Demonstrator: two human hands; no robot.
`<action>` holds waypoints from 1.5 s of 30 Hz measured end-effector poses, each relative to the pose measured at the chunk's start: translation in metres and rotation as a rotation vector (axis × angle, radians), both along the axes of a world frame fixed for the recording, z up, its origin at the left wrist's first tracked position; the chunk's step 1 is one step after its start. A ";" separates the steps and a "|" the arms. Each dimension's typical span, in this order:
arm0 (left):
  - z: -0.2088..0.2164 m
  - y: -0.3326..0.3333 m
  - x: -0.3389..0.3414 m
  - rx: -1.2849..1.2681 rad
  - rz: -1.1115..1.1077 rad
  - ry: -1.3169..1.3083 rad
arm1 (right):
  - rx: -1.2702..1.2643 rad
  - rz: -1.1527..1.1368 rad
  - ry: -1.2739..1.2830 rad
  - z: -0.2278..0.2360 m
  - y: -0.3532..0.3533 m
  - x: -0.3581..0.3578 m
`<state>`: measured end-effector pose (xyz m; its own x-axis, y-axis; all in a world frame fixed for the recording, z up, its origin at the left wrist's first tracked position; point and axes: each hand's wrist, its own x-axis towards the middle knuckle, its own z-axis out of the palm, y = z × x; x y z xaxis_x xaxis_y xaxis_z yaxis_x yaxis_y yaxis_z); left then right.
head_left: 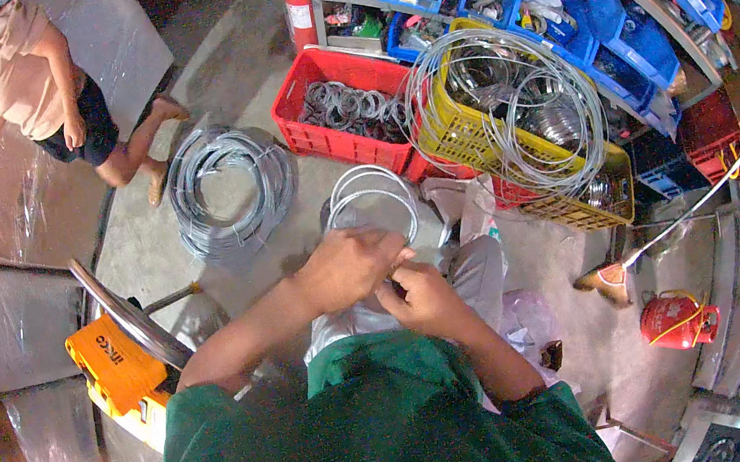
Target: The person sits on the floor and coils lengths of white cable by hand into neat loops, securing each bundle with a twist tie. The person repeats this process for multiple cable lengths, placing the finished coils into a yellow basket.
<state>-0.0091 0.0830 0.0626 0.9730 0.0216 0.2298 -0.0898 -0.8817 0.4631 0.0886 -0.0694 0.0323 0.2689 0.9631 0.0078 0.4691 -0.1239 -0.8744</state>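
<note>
A wire loop (pixel 368 173) of grey cable, wound in a double ring, stands up from the two bare hands, on the near side of the big red crate (pixel 347 149) and apart from it. The left hand (pixel 351 261) is at the foot of the loop, its fingers curled closed and gripping the cable there. The right hand (pixel 426 297) sits just beside it, a little farther from the big red crate, with its fingers bent in toward the left fingertips; whether they pinch the cable I cannot tell, as the fingers hide the spot.

The big red crate is partly filled with small grey rings. To its left, on the floor, lies a thick wire coil (pixel 185 197). To its right is a yellow crate (pixel 473 145), with a loose, wide tangle of wire (pixel 414 108) draped over it. A red fire extinguisher (pixel 300 15) stands just behind the big red crate, and a shelf with blue bins (pixel 586 34) rises behind it to the right. Another person (pixel 28 87) is well to its left. An orange case (pixel 117 363) is left of it on the near side; a broom (pixel 608 280) and a red gas cylinder (pixel 670 324) are on its near side to the right.
</note>
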 end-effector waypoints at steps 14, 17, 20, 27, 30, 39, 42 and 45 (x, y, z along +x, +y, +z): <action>-0.036 0.003 -0.013 0.083 0.074 0.209 | -0.005 -0.079 -0.060 -0.038 -0.028 0.021; -0.038 0.004 -0.011 -0.037 0.161 0.192 | 0.024 -0.016 -0.007 -0.031 -0.019 0.010; -0.041 0.003 -0.010 -0.119 -0.019 0.181 | 0.117 0.003 -0.017 -0.025 -0.011 -0.001; -0.044 0.003 -0.030 -0.192 -0.011 0.170 | 0.157 0.034 -0.115 -0.015 -0.013 0.004; -0.040 0.003 -0.038 -0.175 -0.032 0.183 | 0.174 0.086 -0.209 -0.012 -0.017 0.005; -0.020 0.001 -0.057 -0.260 -0.026 0.262 | 0.296 0.189 -0.295 0.006 -0.023 0.027; -0.004 0.016 -0.069 -0.560 0.129 0.312 | 0.214 0.170 -0.220 0.004 -0.031 0.056; 0.019 0.027 -0.083 -1.016 0.332 0.487 | 0.110 0.102 -0.122 -0.020 -0.042 0.075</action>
<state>-0.0924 0.1097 0.0814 0.8654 0.2500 -0.4342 0.4559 -0.0336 0.8894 0.1636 -0.1116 0.0121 0.1609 0.9768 0.1415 0.5777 0.0230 -0.8159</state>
